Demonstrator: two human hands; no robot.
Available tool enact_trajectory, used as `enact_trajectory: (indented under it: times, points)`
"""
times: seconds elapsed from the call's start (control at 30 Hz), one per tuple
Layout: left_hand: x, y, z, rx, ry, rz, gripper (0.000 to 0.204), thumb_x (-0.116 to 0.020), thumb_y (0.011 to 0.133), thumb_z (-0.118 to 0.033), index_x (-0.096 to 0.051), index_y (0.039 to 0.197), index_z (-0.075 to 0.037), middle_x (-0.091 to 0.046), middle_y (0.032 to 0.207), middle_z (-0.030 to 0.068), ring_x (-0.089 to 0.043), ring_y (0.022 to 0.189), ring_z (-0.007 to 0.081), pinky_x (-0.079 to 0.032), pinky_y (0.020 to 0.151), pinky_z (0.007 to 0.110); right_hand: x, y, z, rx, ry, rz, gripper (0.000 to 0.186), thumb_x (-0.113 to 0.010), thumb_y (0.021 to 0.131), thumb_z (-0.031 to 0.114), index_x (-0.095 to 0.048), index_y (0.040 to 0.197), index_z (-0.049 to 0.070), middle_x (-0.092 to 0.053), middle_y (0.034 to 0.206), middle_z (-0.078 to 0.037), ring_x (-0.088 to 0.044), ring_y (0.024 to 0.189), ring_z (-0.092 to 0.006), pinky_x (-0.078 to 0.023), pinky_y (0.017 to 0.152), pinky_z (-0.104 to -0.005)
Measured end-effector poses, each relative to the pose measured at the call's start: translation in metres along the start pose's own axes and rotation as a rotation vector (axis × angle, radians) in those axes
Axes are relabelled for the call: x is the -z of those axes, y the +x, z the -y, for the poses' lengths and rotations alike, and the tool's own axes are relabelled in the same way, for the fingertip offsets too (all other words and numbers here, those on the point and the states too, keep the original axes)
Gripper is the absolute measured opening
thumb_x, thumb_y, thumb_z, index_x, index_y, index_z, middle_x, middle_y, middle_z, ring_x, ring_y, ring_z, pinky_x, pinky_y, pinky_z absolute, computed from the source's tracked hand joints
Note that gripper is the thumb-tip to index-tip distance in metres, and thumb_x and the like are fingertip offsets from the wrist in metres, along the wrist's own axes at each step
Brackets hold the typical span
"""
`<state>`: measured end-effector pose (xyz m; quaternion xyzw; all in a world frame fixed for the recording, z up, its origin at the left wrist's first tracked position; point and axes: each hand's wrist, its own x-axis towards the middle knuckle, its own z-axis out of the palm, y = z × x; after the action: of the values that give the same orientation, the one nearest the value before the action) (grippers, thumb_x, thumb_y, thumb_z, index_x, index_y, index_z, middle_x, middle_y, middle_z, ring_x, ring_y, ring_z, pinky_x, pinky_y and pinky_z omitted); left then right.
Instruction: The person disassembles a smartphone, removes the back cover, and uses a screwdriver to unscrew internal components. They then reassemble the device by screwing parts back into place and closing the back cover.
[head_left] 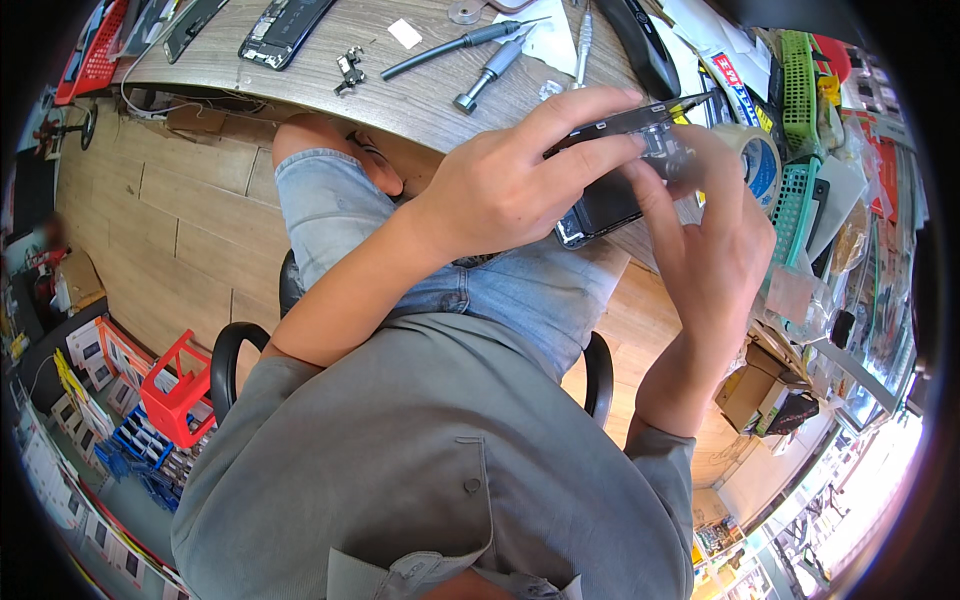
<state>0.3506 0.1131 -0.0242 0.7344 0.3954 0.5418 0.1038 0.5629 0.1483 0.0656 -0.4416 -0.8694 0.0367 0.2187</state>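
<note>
At the desk's near edge, an opened black phone (590, 222) is held, with a dark upper panel (625, 118) lifted above its body and small metal parts visible on it. My left hand (520, 175) has its fingers closed round the panel and the phone's left side. My right hand (715, 235) grips the phone from the right, its thumb reaching to the middle, its other fingers partly hidden or blurred. Beyond my hands lie two grey screwdrivers (440, 57) (490, 80), a silver slim tool (583, 45) and a small metal part (350, 68).
Other phones (270, 35) lie at the back left. On the right are a tape roll (760, 158), green baskets (799, 95) and packets. A black tool (640, 45) lies at the back. Below are my chair's armrests (598, 372) and a red plastic item (165, 395).
</note>
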Motion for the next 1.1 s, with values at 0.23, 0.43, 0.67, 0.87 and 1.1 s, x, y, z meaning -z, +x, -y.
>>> enact_trajectory:
  times: [0.23, 0.43, 0.67, 0.87, 1.1]
  points:
    - [0.000, -0.002, -0.002, 0.030, 0.011, -0.018, 0.058, -0.073, 0.082, 0.018, -0.078, 0.136, -0.001, -0.071, 0.150, 0.0213, -0.077, 0.125, 0.0370, -0.066, 0.100, 0.042, -0.002, 0.000, 0.000, 0.000, 0.053, 0.009, 0.047, -0.093, 0.096, 0.014, -0.071, 0.137, 0.005, -0.081, 0.105, -0.012, -0.080, 0.090, -0.0274, -0.062, 0.078, -0.0382]
    - [-0.006, 0.000, 0.006, -0.005, 0.002, -0.085, 0.053, -0.075, 0.080, 0.009, -0.079, 0.130, -0.007, -0.071, 0.151, 0.0116, -0.080, 0.113, 0.0296, -0.068, 0.083, 0.037, -0.011, 0.002, -0.012, 0.121, 0.070, -0.125, 0.046, -0.095, 0.094, 0.019, -0.073, 0.133, 0.008, -0.079, 0.094, -0.010, -0.078, 0.080, -0.0254, -0.059, 0.069, -0.0376]
    - [0.003, 0.002, 0.002, -0.001, -0.043, -0.058, 0.050, -0.067, 0.083, 0.018, -0.083, 0.126, -0.001, -0.074, 0.149, 0.0231, -0.081, 0.120, 0.0355, -0.067, 0.097, 0.039, -0.003, 0.000, 0.002, -0.036, -0.046, 0.022, 0.048, -0.094, 0.096, 0.013, -0.069, 0.137, 0.005, -0.081, 0.101, -0.011, -0.080, 0.083, -0.0233, -0.061, 0.072, -0.0335]
    - [0.003, 0.001, 0.007, -0.026, -0.038, -0.047, 0.050, -0.072, 0.083, 0.012, -0.083, 0.128, -0.007, -0.072, 0.155, 0.0181, -0.080, 0.123, 0.0344, -0.067, 0.094, 0.038, -0.013, 0.001, -0.003, 0.050, 0.062, -0.099, 0.042, -0.092, 0.095, 0.018, -0.073, 0.132, 0.010, -0.079, 0.094, -0.011, -0.078, 0.081, -0.0282, -0.059, 0.070, -0.0391]
    - [0.005, 0.000, 0.001, 0.052, -0.162, 0.001, 0.052, -0.068, 0.083, 0.016, -0.083, 0.129, -0.002, -0.070, 0.155, 0.0255, -0.076, 0.133, 0.0405, -0.063, 0.108, 0.042, -0.010, 0.002, -0.005, 0.081, 0.119, -0.097, 0.044, -0.091, 0.095, 0.013, -0.072, 0.135, 0.008, -0.081, 0.107, -0.012, -0.080, 0.088, -0.0272, -0.062, 0.079, -0.0392]
